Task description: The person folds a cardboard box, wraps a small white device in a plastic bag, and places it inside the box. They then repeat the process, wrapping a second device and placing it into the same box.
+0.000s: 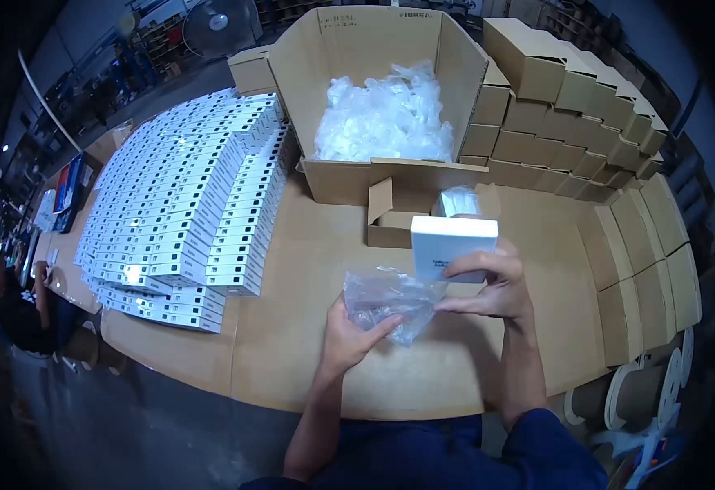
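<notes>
In the head view my right hand grips a small white box, with printing on the side facing me. My left hand pinches a crumpled clear plastic bag, held just left of and below the box. The fingertips of my right hand come right up to the bag's edge. Behind the white box stands an open cardboard carton with a plastic-wrapped item inside. Both hands are above the brown tabletop.
A large open carton full of clear plastic bags stands at the back. Rows of white boxes cover the left side. Brown cartons are stacked at the back right and right edge. Another person sits far left.
</notes>
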